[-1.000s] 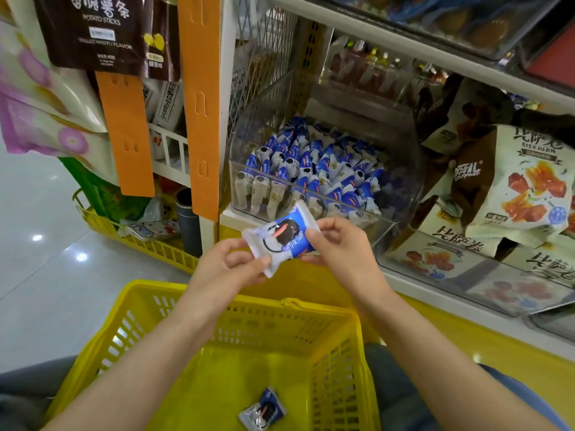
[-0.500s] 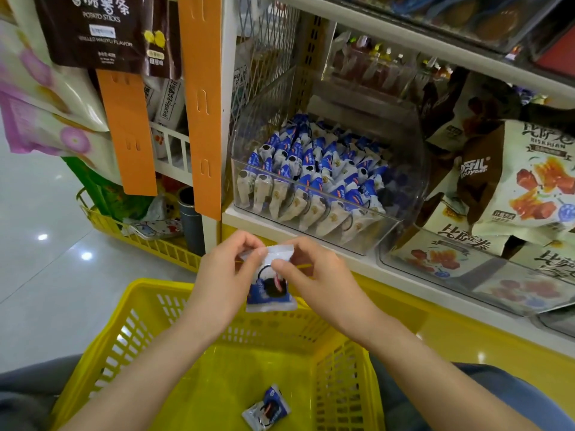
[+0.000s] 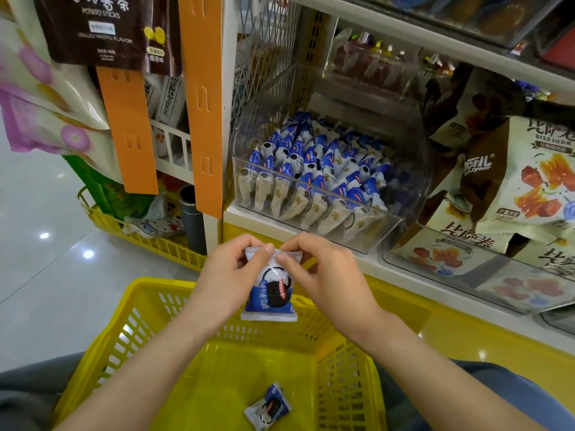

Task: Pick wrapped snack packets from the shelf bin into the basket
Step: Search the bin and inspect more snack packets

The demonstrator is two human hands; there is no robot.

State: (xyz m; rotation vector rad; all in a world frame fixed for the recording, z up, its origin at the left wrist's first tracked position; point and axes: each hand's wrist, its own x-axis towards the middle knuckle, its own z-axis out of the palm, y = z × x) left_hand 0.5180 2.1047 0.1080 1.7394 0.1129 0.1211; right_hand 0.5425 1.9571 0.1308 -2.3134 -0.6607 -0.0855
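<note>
A blue-and-white snack packet (image 3: pixel 271 292) hangs upright over the far rim of the yellow basket (image 3: pixel 149 309). My left hand (image 3: pixel 227 275) and my right hand (image 3: pixel 326 272) both pinch its top edge. On the basket floor lies another packet (image 3: pixel 268 405) of the same kind. Just beyond my hands, a clear shelf bin (image 3: pixel 367 231) holds several rows of the same packets (image 3: pixel 314 172).
Large snack bags (image 3: pixel 525 181) fill the shelf to the right of the bin. An orange upright strip (image 3: pixel 202 104) and hanging bags (image 3: pixel 93 29) stand to the left. Low on the left sits a second yellow basket (image 3: pixel 149 241). Glossy floor (image 3: pixel 40 275) lies beyond.
The packet turned from lying tilted between my hands to hanging upright by its top edge, and both hands came down from the bin's front to just over the basket's far rim.
</note>
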